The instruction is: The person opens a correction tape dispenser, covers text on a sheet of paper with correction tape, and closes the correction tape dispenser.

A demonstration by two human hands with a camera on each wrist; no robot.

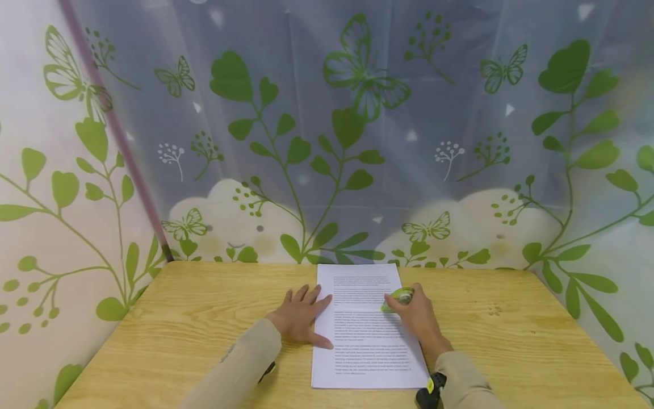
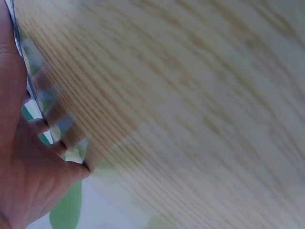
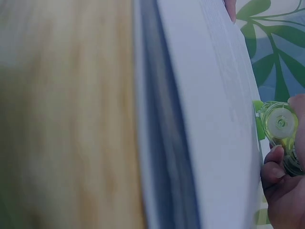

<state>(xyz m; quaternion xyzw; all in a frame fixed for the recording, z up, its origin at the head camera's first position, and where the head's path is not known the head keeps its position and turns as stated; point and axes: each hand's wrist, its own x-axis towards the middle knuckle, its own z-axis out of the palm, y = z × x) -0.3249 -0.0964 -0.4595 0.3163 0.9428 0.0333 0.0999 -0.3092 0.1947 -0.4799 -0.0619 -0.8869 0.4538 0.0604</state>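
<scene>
A stack of printed paper [image 1: 365, 363] lies on the table, its lines of text running across the top sheet. My right hand [image 1: 421, 318] pinches a green, see-through correction tape [image 1: 401, 296] over the right part of the page. In the right wrist view the correction tape [image 3: 281, 123] shows its round spool, with its tip at the sheet's surface and my right fingers [image 3: 276, 171] around its body. With fingers spread, my left hand [image 1: 298, 318] rests at the paper's left edge, thumb and forefinger on the sheet. The left wrist view shows that hand [image 2: 35, 176] against the tabletop.
The wood-grain table [image 1: 225, 307] extends to both sides of the paper. Behind it hangs a curtain [image 1: 306, 187] printed with green leaves and butterflies. A slanted pole [image 1: 120, 136] meets the table's far left corner. Small specks [image 1: 494, 310] mark the tabletop at right.
</scene>
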